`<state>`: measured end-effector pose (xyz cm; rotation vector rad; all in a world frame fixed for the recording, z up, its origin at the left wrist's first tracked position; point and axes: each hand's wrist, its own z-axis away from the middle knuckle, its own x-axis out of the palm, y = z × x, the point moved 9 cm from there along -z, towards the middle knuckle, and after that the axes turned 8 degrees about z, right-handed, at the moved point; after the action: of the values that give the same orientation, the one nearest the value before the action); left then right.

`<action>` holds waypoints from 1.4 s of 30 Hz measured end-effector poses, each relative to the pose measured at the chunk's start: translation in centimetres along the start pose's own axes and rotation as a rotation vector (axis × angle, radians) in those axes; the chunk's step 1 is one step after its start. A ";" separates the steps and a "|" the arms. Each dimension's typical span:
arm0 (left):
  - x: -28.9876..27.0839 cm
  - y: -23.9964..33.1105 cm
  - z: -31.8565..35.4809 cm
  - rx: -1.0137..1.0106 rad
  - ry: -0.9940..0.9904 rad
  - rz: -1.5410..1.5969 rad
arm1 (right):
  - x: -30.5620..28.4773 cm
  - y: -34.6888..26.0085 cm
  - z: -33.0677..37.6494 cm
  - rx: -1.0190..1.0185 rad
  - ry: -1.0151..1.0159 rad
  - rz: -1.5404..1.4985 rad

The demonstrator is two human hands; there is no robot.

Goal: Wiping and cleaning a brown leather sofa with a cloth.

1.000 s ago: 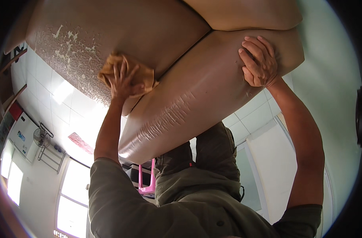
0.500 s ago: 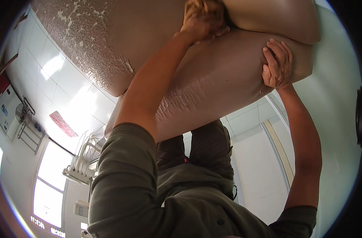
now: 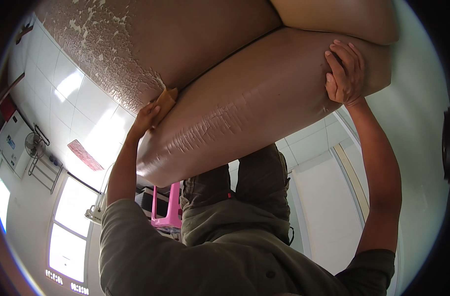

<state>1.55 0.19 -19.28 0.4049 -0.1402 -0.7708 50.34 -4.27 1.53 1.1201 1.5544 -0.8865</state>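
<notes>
A brown leather sofa (image 3: 210, 42) fills the upper part of the view. Its near padded section (image 3: 264, 79) has a band of wrinkles, and the seat's left side is cracked and peeling to a pale layer. My left hand (image 3: 148, 116) grips a folded tan-orange cloth (image 3: 165, 101), pressed at the left end of the seam between the seat and the near section. My right hand (image 3: 347, 74) lies on the right end of that near section, fingers bent and slightly apart, with nothing in it.
A pale green wall (image 3: 422, 148) borders the sofa on the right. Left of my legs is a pink plastic stool (image 3: 171, 212) beside dark items. White glossy floor tiles (image 3: 62, 98), a red mat (image 3: 85, 155), a fan (image 3: 35, 145) and a bright window (image 3: 69, 232) are farther left.
My left hand has moved left with the cloth, from the seam's right part by the backrest to its left end. My right hand stays in place. The pink stool has come into view.
</notes>
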 end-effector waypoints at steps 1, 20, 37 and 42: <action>0.0 -0.1 1.0 -0.093 0.081 0.058 | 0.1 0.0 0.2 0.002 0.005 -0.011; 26.3 33.6 5.9 0.841 -0.503 -0.097 | -0.4 1.0 0.0 0.176 0.018 -0.102; 15.7 22.1 11.9 0.523 0.283 -0.048 | -0.6 0.2 0.9 0.045 0.012 0.016; 23.0 26.8 15.9 0.944 0.083 -0.340 | -0.7 0.1 0.5 0.044 0.029 0.025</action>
<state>31.01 -3.52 5.59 1.3810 -0.3650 -0.9918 50.66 -4.91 2.09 1.1856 1.5484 -0.8951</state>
